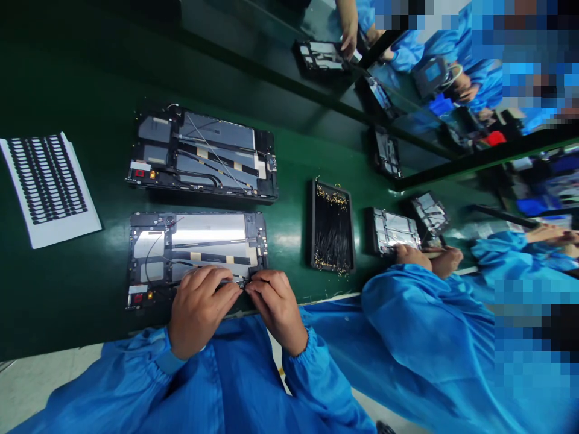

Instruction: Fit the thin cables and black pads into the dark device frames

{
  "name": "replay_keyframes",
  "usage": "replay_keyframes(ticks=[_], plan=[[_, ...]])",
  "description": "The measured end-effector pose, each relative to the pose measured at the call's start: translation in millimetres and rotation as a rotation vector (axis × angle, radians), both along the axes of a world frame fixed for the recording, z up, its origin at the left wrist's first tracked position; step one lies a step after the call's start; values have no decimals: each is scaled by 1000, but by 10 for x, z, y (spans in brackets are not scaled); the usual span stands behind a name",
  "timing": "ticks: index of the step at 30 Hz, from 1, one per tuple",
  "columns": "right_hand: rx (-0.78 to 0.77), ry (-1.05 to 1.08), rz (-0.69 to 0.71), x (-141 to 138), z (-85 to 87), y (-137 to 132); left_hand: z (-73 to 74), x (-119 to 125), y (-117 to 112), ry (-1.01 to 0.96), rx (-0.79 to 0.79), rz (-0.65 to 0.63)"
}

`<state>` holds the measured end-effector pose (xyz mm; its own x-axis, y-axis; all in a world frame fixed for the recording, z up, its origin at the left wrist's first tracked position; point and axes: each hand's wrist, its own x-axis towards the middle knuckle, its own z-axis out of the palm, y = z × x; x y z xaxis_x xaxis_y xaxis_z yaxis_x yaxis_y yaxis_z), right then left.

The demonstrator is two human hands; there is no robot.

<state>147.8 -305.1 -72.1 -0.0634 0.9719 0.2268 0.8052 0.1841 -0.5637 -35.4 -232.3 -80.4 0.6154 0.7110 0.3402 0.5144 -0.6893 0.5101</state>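
Observation:
In front of me an opened device housing (208,228) lies on the green table, with silver panels, dark ribbon cables and small boards showing inside. My left hand (201,307) rests over its near edge, fingers bent and pinched at the lower right. Right beside it, my right hand (278,307) has thumb and fingers pressed together at the same edge. The fingertips of both hands nearly meet over a small dark part; what each one holds is too small and covered to name.
Behind lies a stack of similar opened housings (217,135). A black tray (312,241) of thin black cables with gold ends stands to the right. At left is a white sheet (67,232) of black stickers. Co-workers in blue sleeves handle housings (395,226) further right.

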Motion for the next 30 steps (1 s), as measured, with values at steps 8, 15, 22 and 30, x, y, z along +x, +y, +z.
replay_keyframes(ticks=[8,15,22,30], plan=[[181,-12,-45,-33,-218,-129,15,1,7,-8,-7,-4],[248,-158,15,-52,-407,-311,169,-248,10,-111,29,66],[235,-144,-19,-132,-333,-283,194,-601,-5,-92,74,243],[247,-161,-64,-206,-336,-260,142,-741,4,-92,60,311]])
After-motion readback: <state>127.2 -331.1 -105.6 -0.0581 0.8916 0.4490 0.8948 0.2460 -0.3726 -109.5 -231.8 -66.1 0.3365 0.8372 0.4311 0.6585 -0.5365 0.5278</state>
